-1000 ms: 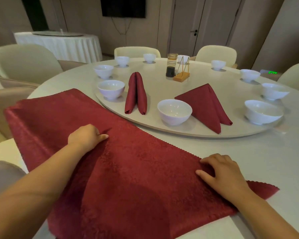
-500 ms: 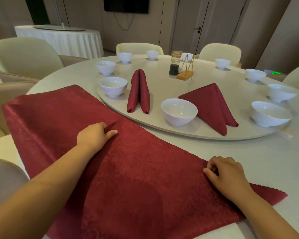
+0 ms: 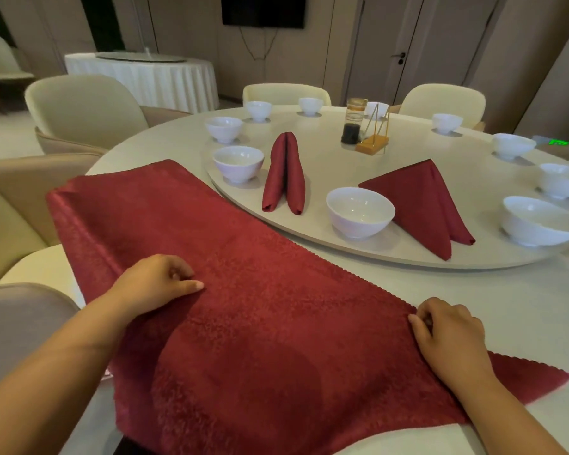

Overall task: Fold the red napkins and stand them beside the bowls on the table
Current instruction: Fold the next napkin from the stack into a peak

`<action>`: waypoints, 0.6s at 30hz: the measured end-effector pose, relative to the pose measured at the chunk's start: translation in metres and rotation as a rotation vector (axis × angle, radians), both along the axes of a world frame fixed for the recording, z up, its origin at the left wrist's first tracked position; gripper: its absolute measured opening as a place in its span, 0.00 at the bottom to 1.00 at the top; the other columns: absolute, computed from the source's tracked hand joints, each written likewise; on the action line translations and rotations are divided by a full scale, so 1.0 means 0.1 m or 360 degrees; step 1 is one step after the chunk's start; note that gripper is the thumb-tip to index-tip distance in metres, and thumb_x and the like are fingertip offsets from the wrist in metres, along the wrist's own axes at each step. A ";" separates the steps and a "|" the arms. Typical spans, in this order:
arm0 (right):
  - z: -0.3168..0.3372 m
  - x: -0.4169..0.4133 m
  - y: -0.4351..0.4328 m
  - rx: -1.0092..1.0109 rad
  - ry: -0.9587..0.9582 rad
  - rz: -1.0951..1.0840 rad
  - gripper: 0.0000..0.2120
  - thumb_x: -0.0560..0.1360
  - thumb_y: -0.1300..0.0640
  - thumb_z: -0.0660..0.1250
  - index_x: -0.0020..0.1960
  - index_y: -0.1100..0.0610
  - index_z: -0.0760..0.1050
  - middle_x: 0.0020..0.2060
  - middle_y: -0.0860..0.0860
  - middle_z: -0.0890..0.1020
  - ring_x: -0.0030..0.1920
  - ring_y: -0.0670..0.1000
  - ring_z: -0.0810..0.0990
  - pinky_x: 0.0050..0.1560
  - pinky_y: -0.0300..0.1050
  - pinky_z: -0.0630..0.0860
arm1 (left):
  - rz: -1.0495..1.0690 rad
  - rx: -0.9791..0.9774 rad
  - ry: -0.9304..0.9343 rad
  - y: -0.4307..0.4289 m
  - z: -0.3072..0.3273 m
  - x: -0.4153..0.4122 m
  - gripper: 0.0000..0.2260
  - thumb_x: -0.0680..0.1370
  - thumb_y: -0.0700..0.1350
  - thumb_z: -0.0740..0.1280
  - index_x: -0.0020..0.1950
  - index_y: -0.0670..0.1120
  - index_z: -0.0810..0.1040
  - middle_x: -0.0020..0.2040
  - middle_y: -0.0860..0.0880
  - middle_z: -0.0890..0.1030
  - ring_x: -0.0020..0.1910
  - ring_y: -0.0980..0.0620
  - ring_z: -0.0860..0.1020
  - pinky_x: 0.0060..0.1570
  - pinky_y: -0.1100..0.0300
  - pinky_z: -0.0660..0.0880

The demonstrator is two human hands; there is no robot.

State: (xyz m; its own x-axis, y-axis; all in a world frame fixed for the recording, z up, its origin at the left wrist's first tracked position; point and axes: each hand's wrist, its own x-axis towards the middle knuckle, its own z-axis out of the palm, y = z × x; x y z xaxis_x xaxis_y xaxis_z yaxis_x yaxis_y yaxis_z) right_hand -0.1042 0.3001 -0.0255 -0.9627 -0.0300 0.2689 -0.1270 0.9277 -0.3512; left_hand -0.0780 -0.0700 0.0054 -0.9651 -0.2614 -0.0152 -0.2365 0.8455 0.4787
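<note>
A large red napkin (image 3: 260,290) lies spread over the near edge of the round table (image 3: 473,297), with part of it doubled over toward me. My left hand (image 3: 158,284) rests on its left part, fingers curled and thumb stretched along a fold, which it pinches. My right hand (image 3: 447,336) pinches the scalloped far edge on the right. Two folded red napkins stand on the turntable (image 3: 391,254): a narrow one (image 3: 284,172) beside a white bowl (image 3: 238,162), and a wide triangular one (image 3: 421,201) beside another bowl (image 3: 359,211).
Several more white bowls ring the turntable, the nearest one (image 3: 539,220) at the right. A sauce jar (image 3: 353,124) and a yellow holder (image 3: 373,142) stand near its middle. Cream chairs (image 3: 83,106) surround the table; another clothed table (image 3: 145,77) is at the back left.
Both hands have stayed on the spread napkin. My left hand has drawn slightly toward me, and my right hand's fingers have curled tighter at the scalloped edge. The view has shifted a little.
</note>
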 end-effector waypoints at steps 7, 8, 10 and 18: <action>0.04 0.01 0.00 0.0023 -0.0081 0.0015 0.08 0.75 0.58 0.65 0.38 0.56 0.69 0.30 0.46 0.70 0.40 0.52 0.67 0.43 0.45 0.59 | 0.0092 0.0008 0.0335 0.09 -0.13 0.07 0.06 0.70 0.44 0.73 0.38 0.45 0.77 0.43 0.46 0.77 0.49 0.44 0.76 0.51 0.54 0.70; 0.05 0.00 0.00 0.0027 -0.0103 0.0015 0.08 0.75 0.57 0.64 0.39 0.56 0.69 0.32 0.47 0.71 0.41 0.51 0.67 0.43 0.45 0.59 | 0.0093 0.0016 0.0331 0.09 -0.12 0.04 0.09 0.71 0.44 0.73 0.35 0.47 0.74 0.43 0.47 0.76 0.49 0.44 0.76 0.50 0.54 0.70; 0.07 -0.02 0.01 0.0014 -0.0139 0.0003 0.07 0.77 0.56 0.62 0.40 0.55 0.69 0.34 0.47 0.72 0.43 0.50 0.67 0.44 0.44 0.59 | 0.0102 -0.0004 0.0313 0.10 -0.10 -0.04 0.11 0.72 0.46 0.72 0.33 0.48 0.72 0.42 0.47 0.74 0.49 0.44 0.75 0.49 0.54 0.70; 0.11 -0.07 0.04 0.0057 -0.0161 0.0013 0.08 0.77 0.53 0.61 0.41 0.55 0.67 0.31 0.46 0.70 0.41 0.51 0.68 0.42 0.44 0.61 | 0.0209 -0.0031 0.0074 0.16 -0.01 -0.32 0.11 0.72 0.51 0.71 0.34 0.51 0.72 0.39 0.50 0.73 0.51 0.44 0.76 0.48 0.56 0.66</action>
